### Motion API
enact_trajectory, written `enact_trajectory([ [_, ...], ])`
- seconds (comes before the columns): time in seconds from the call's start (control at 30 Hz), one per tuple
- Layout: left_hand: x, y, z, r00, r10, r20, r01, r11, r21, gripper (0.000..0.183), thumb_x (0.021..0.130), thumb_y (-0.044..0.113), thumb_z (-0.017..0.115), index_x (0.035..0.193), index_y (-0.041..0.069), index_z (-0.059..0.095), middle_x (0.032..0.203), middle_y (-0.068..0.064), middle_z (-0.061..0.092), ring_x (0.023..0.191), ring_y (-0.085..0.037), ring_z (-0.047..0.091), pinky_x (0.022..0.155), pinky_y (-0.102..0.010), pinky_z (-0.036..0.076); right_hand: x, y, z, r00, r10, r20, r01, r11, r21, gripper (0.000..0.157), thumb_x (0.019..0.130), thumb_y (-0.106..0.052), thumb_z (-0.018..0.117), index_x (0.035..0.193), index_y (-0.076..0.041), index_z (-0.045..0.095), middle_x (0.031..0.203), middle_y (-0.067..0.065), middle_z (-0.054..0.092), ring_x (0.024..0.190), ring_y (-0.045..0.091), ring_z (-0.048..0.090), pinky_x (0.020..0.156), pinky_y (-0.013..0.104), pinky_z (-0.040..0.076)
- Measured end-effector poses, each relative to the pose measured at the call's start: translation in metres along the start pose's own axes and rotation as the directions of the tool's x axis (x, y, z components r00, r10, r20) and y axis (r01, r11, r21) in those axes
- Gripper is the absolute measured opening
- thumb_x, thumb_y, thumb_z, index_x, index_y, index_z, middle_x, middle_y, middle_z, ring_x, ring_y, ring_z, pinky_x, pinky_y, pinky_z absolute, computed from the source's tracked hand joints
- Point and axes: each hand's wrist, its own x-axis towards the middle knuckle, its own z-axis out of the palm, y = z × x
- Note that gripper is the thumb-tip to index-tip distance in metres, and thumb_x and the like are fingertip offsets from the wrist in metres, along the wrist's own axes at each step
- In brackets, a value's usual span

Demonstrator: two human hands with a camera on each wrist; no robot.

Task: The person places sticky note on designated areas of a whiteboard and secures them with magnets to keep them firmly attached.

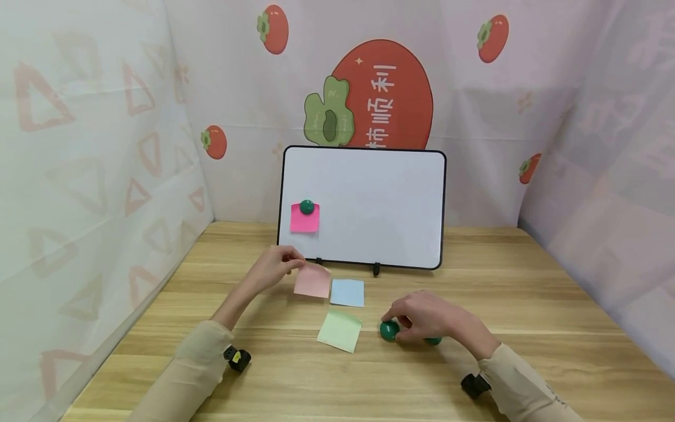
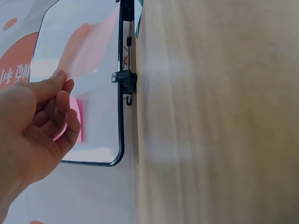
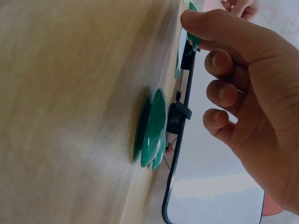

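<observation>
My left hand pinches a pale pink sticky note by its upper left corner, in front of the whiteboard's lower left edge. In the left wrist view the thumb and index finger grip this note while the other fingers curl loosely. On the right, my right hand holds a round green magnet between thumb and index finger, low over the table. Another green magnet lies partly hidden beneath that hand. The right wrist view shows a green magnet on the table, with one more behind it.
A black-framed whiteboard stands at the back on small black feet. On its left side a green magnet holds a bright pink note. A blue note and a green note lie on the wooden table between the hands.
</observation>
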Motion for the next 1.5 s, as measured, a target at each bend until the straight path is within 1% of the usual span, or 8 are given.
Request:
enact_trajectory([
  [0.3, 0.022, 0.002, -0.001, 0.99, 0.058, -0.126, -0.054, 0.998, 0.03, 0.013, 0.095, 0.017, 0.067, 0.096, 0.006, 0.075, 0.082, -0.009, 0.071, 0.06, -0.014, 0.05, 0.051, -0.024, 0.042, -0.001, 0.0, -0.001, 1.0, -0.017, -0.009, 0.017, 1.0, 0.008, 0.03, 0.085, -0.021, 0.075, 0.114, -0.016, 0.074, 0.07, -0.016, 0.051, 0.061, -0.006, 0.039, 0.059, 0.016, 0.035],
  [0.47, 0.031, 0.008, -0.001, 0.989, 0.059, -0.139, -0.057, 0.998, 0.019, 0.014, 0.096, 0.018, 0.066, 0.099, 0.006, 0.074, 0.086, -0.015, 0.07, 0.057, -0.015, 0.051, 0.049, -0.024, 0.041, 0.0, 0.0, -0.001, 1.0, 0.006, 0.01, -0.006, 1.0, 0.024, 0.03, 0.085, -0.022, 0.074, 0.114, -0.018, 0.074, 0.07, -0.017, 0.05, 0.061, -0.006, 0.039, 0.059, 0.016, 0.034],
  [0.63, 0.046, 0.013, -0.001, 0.986, 0.072, -0.153, -0.071, 0.997, 0.007, 0.016, 0.097, 0.018, 0.066, 0.1, 0.005, 0.073, 0.087, -0.017, 0.069, 0.055, -0.014, 0.051, 0.049, -0.024, 0.041, 0.001, 0.002, 0.002, 1.0, 0.007, 0.009, -0.007, 1.0, 0.028, 0.03, 0.084, -0.022, 0.074, 0.115, -0.018, 0.074, 0.069, -0.017, 0.049, 0.06, -0.006, 0.039, 0.059, 0.016, 0.034],
  [0.7, 0.052, 0.014, -0.001, 0.981, 0.086, -0.175, -0.086, 0.996, 0.009, 0.016, 0.097, 0.019, 0.066, 0.1, 0.005, 0.073, 0.087, -0.014, 0.07, 0.058, -0.014, 0.052, 0.051, -0.023, 0.042, 0.001, 0.003, 0.003, 1.0, 0.006, 0.008, -0.006, 1.0, 0.028, 0.031, 0.084, -0.022, 0.074, 0.115, -0.019, 0.074, 0.069, -0.016, 0.05, 0.06, -0.006, 0.039, 0.059, 0.016, 0.035],
  [0.87, 0.067, 0.017, -0.004, 0.964, 0.115, -0.238, -0.114, 0.993, 0.019, 0.016, 0.096, 0.021, 0.067, 0.099, 0.006, 0.073, 0.094, -0.01, 0.073, 0.073, -0.017, 0.054, 0.063, -0.025, 0.044, 0.002, 0.004, 0.003, 1.0, 0.011, 0.014, -0.012, 0.999, 0.037, 0.031, 0.085, -0.022, 0.074, 0.116, -0.019, 0.074, 0.07, -0.016, 0.051, 0.061, -0.005, 0.04, 0.06, 0.016, 0.036],
  [1.07, 0.08, 0.019, -0.006, 0.964, 0.102, -0.245, -0.093, 0.995, 0.046, 0.018, 0.096, 0.024, 0.067, 0.099, 0.007, 0.074, 0.097, -0.009, 0.074, 0.083, -0.021, 0.057, 0.068, -0.029, 0.046, 0.0, 0.003, 0.001, 1.0, 0.017, 0.015, -0.017, 0.999, 0.048, 0.031, 0.085, -0.022, 0.075, 0.116, -0.017, 0.073, 0.07, -0.017, 0.05, 0.061, -0.005, 0.04, 0.059, 0.017, 0.036],
  [1.3, 0.099, 0.021, 0.0, 0.956, 0.095, -0.279, -0.096, 0.995, 0.012, 0.016, 0.095, 0.023, 0.068, 0.098, 0.008, 0.073, 0.098, -0.009, 0.072, 0.083, -0.021, 0.06, 0.072, -0.03, 0.047, -0.002, 0.004, 0.003, 1.0, 0.012, 0.014, -0.013, 0.999, 0.049, 0.031, 0.085, -0.021, 0.074, 0.116, -0.017, 0.073, 0.069, -0.016, 0.05, 0.06, -0.005, 0.039, 0.06, 0.016, 0.035],
  [1.5, 0.111, 0.025, 0.0, 0.942, 0.123, -0.311, -0.11, 0.992, 0.061, 0.016, 0.095, 0.023, 0.068, 0.099, 0.009, 0.074, 0.095, -0.008, 0.074, 0.08, -0.019, 0.062, 0.072, -0.03, 0.048, 0.001, 0.004, 0.003, 1.0, -0.005, 0.001, 0.005, 0.999, 0.044, 0.03, 0.085, -0.02, 0.074, 0.115, -0.017, 0.074, 0.069, -0.018, 0.049, 0.06, -0.006, 0.038, 0.059, 0.015, 0.035],
])
